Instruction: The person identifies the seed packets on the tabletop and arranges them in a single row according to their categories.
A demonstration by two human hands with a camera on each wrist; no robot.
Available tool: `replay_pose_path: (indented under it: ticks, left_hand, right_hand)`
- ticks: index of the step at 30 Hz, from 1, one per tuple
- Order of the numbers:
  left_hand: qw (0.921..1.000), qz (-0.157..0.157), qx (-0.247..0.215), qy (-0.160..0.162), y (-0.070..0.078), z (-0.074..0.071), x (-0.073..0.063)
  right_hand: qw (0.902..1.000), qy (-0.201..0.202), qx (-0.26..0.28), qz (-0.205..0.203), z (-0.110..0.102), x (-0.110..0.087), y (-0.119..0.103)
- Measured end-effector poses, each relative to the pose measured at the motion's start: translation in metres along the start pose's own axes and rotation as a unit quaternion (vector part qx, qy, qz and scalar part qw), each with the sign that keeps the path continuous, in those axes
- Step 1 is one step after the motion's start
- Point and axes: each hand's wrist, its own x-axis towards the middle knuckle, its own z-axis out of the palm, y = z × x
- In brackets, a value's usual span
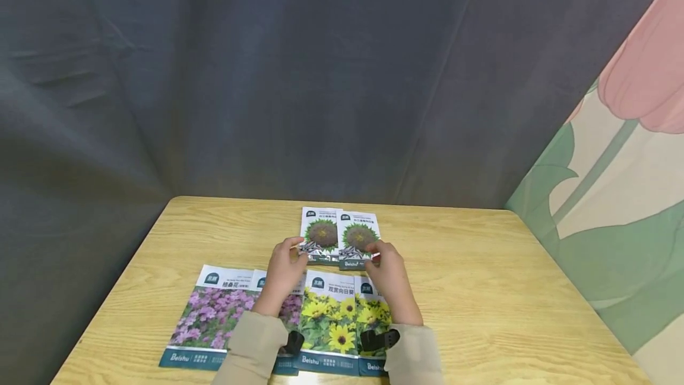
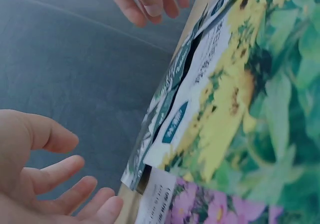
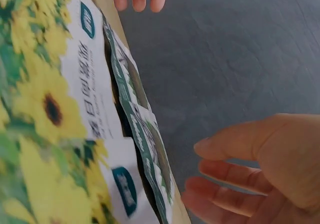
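Two small seed packets with a dark brown flower head lie side by side at the back, the left packet (image 1: 323, 232) partly under the right packet (image 1: 359, 236). My left hand (image 1: 285, 269) is beside the left packet's lower corner, fingers relaxed and spread. On the other side, my right hand (image 1: 390, 272) hovers by the right packet's edge with loosely bent fingers. Both wrist views show the left hand (image 2: 55, 174) and right hand (image 3: 250, 169) holding nothing. Beneath the forearms lie two purple-flower packets (image 1: 214, 314) and two yellow-flower packets (image 1: 328, 319), each pair overlapping.
Everything lies on a light wooden table (image 1: 481, 302). A dark grey curtain (image 1: 331, 76) hangs behind its back edge and along the left. A fabric with a pink tulip print (image 1: 636, 165) borders the right side.
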Motion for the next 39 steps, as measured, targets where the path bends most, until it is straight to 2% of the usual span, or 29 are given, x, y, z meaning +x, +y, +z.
replay_pose_path:
  ticks: [3, 8, 14, 23, 26, 30, 32, 34, 37, 39]
  left_hand:
    - [0.9998, -0.012, -0.012, 0.010, -0.003, -0.002, 0.004]
    - [0.9989, -0.034, -0.031, 0.009, -0.007, -0.001, 0.006]
    - [0.9978, -0.046, -0.047, 0.002, -0.011, 0.001, 0.004]
    - [0.9967, -0.056, -0.058, 0.008, -0.010, 0.001, 0.006]
    - [0.9961, -0.059, -0.065, 0.010, -0.010, 0.001, 0.007]
    - [0.9947, -0.062, -0.080, 0.019, -0.011, 0.001, 0.007]
    - [0.9892, -0.068, -0.129, 0.019, -0.012, 0.001, 0.006]
    - [0.9785, -0.075, -0.192, 0.015, -0.012, -0.001, 0.005]
    - [0.9493, -0.096, -0.299, 0.000, -0.011, -0.002, 0.004]
    - [0.9359, -0.110, -0.335, -0.011, -0.010, -0.003, 0.004]
  right_hand:
    - [0.9998, -0.003, 0.003, -0.021, 0.004, 0.000, -0.005]
    - [0.9979, -0.028, 0.005, -0.058, 0.013, -0.002, -0.010]
    - [0.9940, -0.056, -0.049, -0.079, 0.023, 0.000, -0.016]
    - [0.9719, -0.144, -0.131, -0.132, 0.037, 0.017, -0.037]
    - [0.9650, -0.158, -0.150, -0.146, 0.042, 0.023, -0.038]
    - [0.9606, -0.156, -0.166, -0.159, 0.049, 0.027, -0.037]
    - [0.9595, -0.150, -0.174, -0.163, 0.052, 0.028, -0.036]
    - [0.9595, -0.146, -0.174, -0.166, 0.053, 0.029, -0.034]
    - [0.9634, -0.144, -0.161, -0.158, 0.054, 0.030, -0.032]
    - [0.9679, -0.146, -0.143, -0.147, 0.054, 0.031, -0.030]
